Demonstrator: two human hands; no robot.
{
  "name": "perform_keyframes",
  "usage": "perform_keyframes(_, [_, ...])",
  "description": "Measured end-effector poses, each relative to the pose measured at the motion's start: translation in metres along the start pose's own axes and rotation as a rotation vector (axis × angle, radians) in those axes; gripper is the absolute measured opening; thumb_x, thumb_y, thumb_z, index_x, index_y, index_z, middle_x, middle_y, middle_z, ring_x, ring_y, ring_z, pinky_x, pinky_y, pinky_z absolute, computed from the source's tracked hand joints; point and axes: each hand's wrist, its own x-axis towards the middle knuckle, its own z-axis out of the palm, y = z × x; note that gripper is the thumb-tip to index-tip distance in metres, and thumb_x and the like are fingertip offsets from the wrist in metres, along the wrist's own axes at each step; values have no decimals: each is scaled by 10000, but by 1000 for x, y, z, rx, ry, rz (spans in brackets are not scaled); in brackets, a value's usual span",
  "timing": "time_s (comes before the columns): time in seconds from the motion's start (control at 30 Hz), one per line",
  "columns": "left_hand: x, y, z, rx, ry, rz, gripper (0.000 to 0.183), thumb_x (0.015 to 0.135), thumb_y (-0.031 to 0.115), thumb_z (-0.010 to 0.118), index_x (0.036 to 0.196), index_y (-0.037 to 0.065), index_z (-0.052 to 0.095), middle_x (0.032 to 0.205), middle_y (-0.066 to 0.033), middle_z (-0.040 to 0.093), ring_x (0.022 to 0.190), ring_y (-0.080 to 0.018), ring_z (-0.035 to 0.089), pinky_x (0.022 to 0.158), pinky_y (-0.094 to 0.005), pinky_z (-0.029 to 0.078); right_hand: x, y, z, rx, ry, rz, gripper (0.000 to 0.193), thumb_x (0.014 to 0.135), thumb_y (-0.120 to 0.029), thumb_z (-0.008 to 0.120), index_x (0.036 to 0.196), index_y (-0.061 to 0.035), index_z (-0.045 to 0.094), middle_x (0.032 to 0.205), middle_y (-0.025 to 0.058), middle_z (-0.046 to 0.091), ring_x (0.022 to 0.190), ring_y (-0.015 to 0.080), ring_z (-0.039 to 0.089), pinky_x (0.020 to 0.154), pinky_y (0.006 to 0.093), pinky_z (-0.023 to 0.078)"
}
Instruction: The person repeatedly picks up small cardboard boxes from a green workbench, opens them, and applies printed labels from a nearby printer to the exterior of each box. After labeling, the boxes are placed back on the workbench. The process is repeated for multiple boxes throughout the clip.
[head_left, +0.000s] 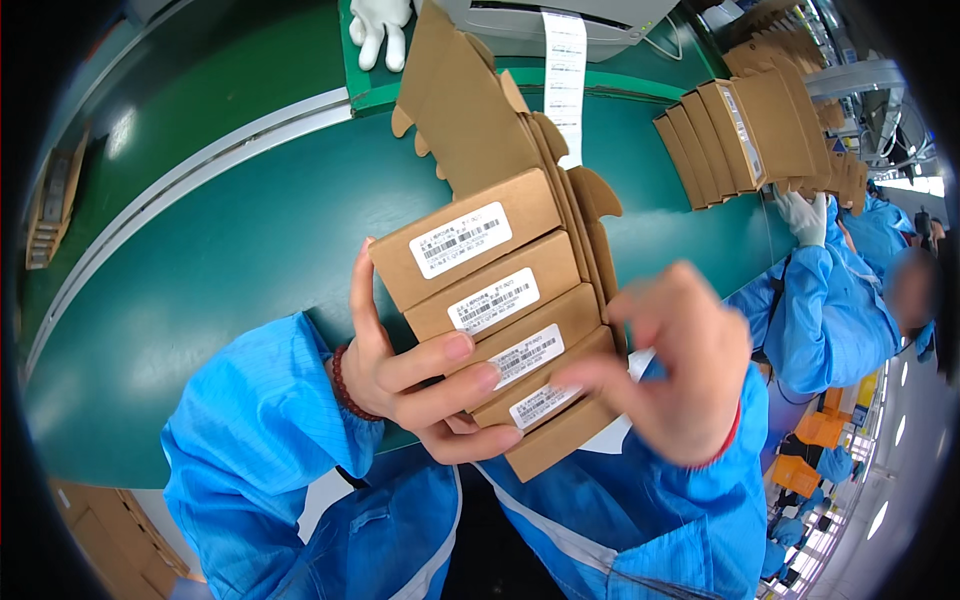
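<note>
Several brown cardboard boxes (400, 270) form a tilted row in front of me, with open lid flaps (470, 100) standing up at their far end. White printed labels (461, 240) sit on their near faces. My left hand (420, 385) is closed round the left side of the boxes, its fingers lying across the lower ones. Over the lower right of the row is my right hand (680, 365), blurred by motion. Its thumb reaches to the lowest visible label (543, 405), and whether it touches the label I cannot tell.
Behind the boxes a printer (570, 30) has a strip of printed labels (564, 90) hanging onto the green table (200, 260). A white glove (378, 30) lies at the back. More cardboard boxes (715, 140) stand at the far right, near a co-worker's gloved hand (803, 217).
</note>
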Motion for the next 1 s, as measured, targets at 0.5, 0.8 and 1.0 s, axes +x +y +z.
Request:
perform_keyframes(0.5, [5,-4,-8,-8,-131,57,355,803,427,521,1127,359,392,1091,-30,404,1124,-202,371,837,-750,255,56,172,73,843,-2,246,298,732,105,576,981,-30,481,863,43,560,791,96,549,695,206,453])
perform_keyframes(0.8, [3,-5,-2,-29,-92,54,371,795,333,558,1129,360,398,1101,-46,407,1115,-220,378,835,-748,255,48,163,68,612,454,278,139,692,37,655,817,-3,612,743,41,611,684,94,560,635,226,452])
perform_keyframes(1.0, [8,-3,-1,-35,-73,42,377,776,342,577,1114,366,411,1103,-36,416,1108,-220,400,851,-745,237,29,133,43,187,676,113,85,709,28,631,774,8,579,868,88,580,737,140,565,666,245,452])
